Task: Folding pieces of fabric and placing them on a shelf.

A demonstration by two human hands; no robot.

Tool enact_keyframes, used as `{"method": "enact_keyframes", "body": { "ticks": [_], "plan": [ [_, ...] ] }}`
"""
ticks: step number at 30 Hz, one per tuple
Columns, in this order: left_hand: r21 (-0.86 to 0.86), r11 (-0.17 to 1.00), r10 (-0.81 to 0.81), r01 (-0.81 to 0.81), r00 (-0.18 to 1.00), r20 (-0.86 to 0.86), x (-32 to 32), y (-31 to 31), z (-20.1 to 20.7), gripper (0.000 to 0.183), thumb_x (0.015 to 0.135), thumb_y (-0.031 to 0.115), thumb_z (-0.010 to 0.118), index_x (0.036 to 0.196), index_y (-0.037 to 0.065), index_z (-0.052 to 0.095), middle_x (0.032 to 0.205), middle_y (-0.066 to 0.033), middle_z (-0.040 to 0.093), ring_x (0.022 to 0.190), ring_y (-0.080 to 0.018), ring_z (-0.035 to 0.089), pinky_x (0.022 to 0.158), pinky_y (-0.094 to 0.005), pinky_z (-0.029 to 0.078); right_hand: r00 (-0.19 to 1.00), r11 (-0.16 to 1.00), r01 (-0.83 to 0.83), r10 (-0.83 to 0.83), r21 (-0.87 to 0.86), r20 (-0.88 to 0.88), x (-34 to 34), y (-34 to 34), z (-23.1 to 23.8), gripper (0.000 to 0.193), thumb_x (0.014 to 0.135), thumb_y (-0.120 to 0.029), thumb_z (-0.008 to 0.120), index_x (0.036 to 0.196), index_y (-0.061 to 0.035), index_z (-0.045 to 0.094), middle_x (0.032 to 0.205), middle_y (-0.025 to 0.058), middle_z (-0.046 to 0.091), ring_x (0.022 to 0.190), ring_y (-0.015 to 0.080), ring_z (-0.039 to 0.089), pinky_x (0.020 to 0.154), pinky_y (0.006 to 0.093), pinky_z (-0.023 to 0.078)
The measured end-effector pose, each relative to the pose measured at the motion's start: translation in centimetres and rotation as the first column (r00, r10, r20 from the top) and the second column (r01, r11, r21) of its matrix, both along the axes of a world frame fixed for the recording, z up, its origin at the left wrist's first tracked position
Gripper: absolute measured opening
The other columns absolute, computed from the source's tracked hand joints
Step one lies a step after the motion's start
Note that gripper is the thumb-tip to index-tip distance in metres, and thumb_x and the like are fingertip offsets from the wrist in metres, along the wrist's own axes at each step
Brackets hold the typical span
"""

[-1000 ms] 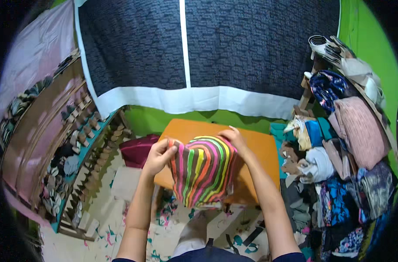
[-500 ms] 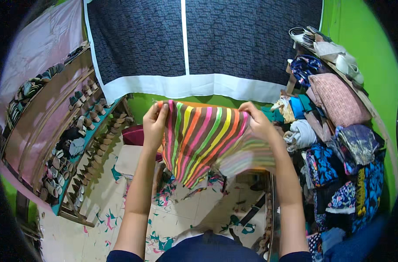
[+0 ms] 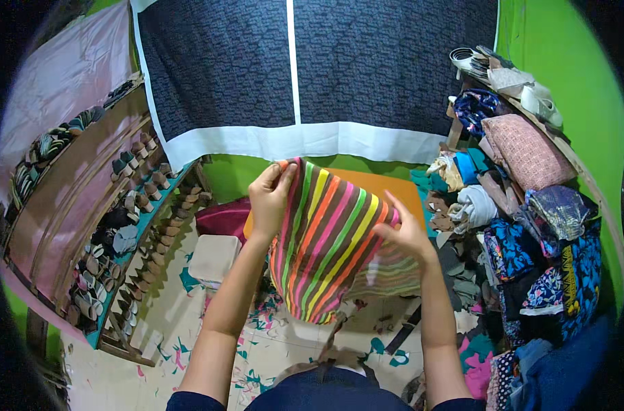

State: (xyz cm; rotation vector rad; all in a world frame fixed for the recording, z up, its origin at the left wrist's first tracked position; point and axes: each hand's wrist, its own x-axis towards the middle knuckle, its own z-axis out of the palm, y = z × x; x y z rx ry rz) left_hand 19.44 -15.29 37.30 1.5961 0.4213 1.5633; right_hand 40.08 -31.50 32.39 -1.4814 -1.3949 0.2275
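Observation:
A cloth with pink, green, yellow, orange and brown stripes (image 3: 325,240) hangs in front of me, its lower end narrowing downward. My left hand (image 3: 269,198) pinches its upper left corner between thumb and fingers. At the upper right edge, my right hand (image 3: 411,236) has thumb and fingers apart around the corner, the thumb against the front of the cloth. A paler striped part hangs behind, below the right hand. Behind the cloth shows an orange surface (image 3: 373,183), partly hidden by it.
To the left, a shoe rack (image 3: 96,329) carries several rows of shoes. Folded fabrics (image 3: 527,154) are piled on the right. A beige block-shaped seat (image 3: 216,257) stands left of the cloth. Fabric scraps (image 3: 257,380) litter the floor. A dark curtain with white borders (image 3: 216,61) hangs ahead.
The left hand has shifted right with its corner. The right hand has come lower, its fingers now spread. The cloth hangs lower and slopes rightward, and more of the orange surface shows.

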Motion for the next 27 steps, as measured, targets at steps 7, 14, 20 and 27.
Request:
{"method": "enact_keyframes", "body": {
  "ticks": [7,14,20,27],
  "plan": [
    [0.033,0.999,-0.004,0.009,0.990,-0.144,1.6,4.8,-2.2,0.017,0.086,0.010,0.057,0.094,-0.005,0.061,0.079,0.0016,0.059,0.071,-0.0032,0.048,0.063,-0.0178,0.040,0.958,0.997,-0.007,0.030,0.081,-0.285,4.0,3.2,-3.6,0.038,0.071,0.005,0.037,0.106,0.0031,0.055,0.092,0.0021,0.058,0.083,0.0080,0.051,0.075,0.0216,0.041],
    [0.205,0.973,0.140,-0.102,0.974,-0.176,7.1,13.7,-3.7,0.020,0.089,0.015,0.051,0.096,-0.002,0.059,0.087,-0.0190,0.062,0.075,-0.0237,0.062,0.065,-0.0311,0.047,0.971,0.970,0.175,-0.142,0.167,-0.192,7.7,13.2,-1.5,0.033,0.078,0.003,0.033,0.105,-0.0005,0.052,0.086,0.0069,0.057,0.081,0.0130,0.051,0.076,0.0255,0.041],
    [0.220,0.960,0.223,-0.171,0.945,-0.239,15.1,23.5,-6.6,0.023,0.090,0.013,0.046,0.104,-0.001,0.056,0.094,-0.0187,0.062,0.088,-0.0266,0.061,0.075,-0.0317,0.046,0.956,0.947,0.290,-0.282,0.135,-0.077,17.2,25.6,-4.7,0.035,0.081,-0.007,0.034,0.113,-0.0020,0.047,0.092,0.0234,0.058,0.086,0.0372,0.056,0.074,0.0393,0.044],
    [0.043,0.991,0.137,-0.130,0.931,-0.338,25.4,35.4,-7.9,0.025,0.088,0.008,0.044,0.110,-0.002,0.054,0.103,-0.0174,0.060,0.100,-0.0225,0.057,0.085,-0.0300,0.043,0.970,0.970,0.244,-0.244,-0.001,0.017,28.1,37.9,-6.3,0.028,0.084,-0.013,0.036,0.107,-0.0022,0.049,0.094,0.0239,0.058,0.089,0.0407,0.055,0.075,0.0431,0.042]
  ]
}}
